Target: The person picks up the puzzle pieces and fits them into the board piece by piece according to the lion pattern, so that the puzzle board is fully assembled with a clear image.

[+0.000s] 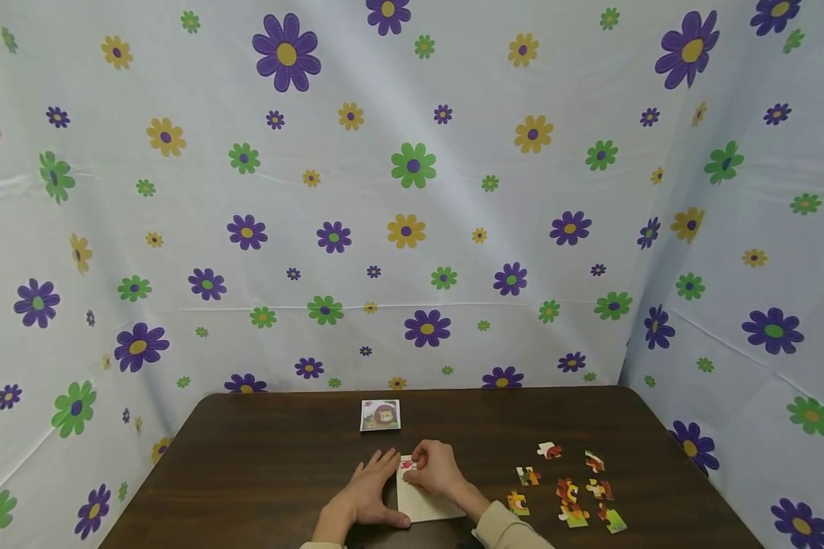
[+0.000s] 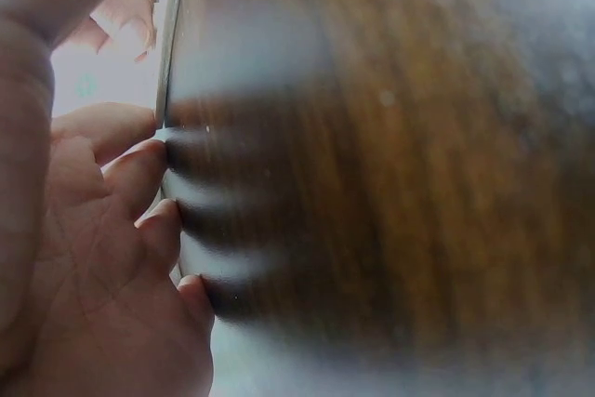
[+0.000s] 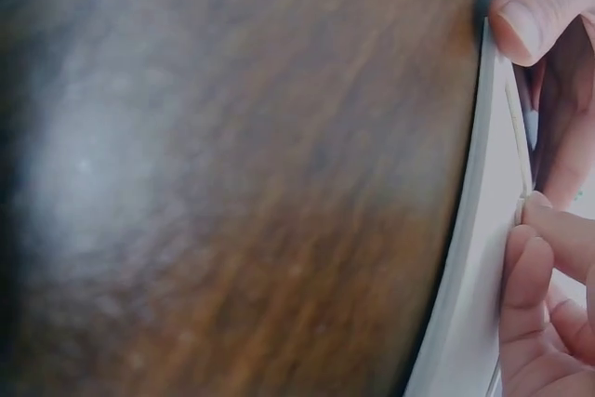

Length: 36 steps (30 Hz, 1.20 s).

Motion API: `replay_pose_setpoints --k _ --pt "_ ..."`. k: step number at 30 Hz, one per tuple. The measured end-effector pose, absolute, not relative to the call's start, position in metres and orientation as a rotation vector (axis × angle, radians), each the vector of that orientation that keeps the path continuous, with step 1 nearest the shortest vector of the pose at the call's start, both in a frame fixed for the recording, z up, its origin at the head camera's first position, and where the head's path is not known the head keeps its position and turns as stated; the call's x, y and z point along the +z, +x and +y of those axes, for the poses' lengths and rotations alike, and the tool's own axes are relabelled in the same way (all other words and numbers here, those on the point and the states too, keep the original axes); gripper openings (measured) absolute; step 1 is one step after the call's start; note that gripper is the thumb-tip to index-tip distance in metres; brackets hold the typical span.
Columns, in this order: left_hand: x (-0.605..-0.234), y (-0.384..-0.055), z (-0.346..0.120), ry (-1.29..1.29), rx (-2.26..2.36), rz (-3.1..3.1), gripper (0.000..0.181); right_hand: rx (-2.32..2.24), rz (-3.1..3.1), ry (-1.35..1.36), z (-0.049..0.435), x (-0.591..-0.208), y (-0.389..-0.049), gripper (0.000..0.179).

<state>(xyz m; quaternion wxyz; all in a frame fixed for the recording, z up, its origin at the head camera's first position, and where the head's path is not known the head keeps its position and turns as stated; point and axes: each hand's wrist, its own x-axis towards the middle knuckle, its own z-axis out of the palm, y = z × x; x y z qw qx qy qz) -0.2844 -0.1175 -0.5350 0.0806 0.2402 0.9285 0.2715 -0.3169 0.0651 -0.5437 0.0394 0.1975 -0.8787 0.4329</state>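
A pale, flat puzzle board (image 1: 426, 507) lies on the dark table between both hands. At its far left corner sits a jigsaw piece (image 1: 407, 463) with pink on it. My right hand (image 1: 436, 469) is over the board's far part, its thumb and fingertips pinching a thin puzzle piece (image 3: 523, 204) close to the board, most of it hidden by the fingers. My left hand (image 1: 367, 492) rests along the board's left side, fingers extended, with the thumb at the near left corner. In the left wrist view its fingertips (image 2: 191, 290) touch the tabletop.
Several loose jigsaw pieces (image 1: 568, 490) lie on the table to the right, some overlapping. A small picture card with a lion (image 1: 381, 415) lies beyond the board. A white curtain with flowers (image 1: 412, 229) hangs behind the table's far edge (image 1: 487, 393) and at both sides.
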Motion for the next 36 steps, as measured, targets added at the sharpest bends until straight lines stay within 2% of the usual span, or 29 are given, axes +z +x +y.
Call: replay_pose_setpoints --k 5,14,36 --pt "-0.534 -0.284 -0.118 0.716 0.819 2.768 0.101 1.257 -2.699 0.663 0.067 -0.544 -0.32 0.022" --pt "-0.54 -0.284 -0.118 0.706 0.818 2.772 0.102 1.023 -2.701 0.961 0.08 -0.539 -0.326 0.034" --pt "-0.538 -0.286 -0.118 0.719 0.809 2.778 0.102 0.971 -2.667 1.071 0.079 -0.544 -0.328 0.015"
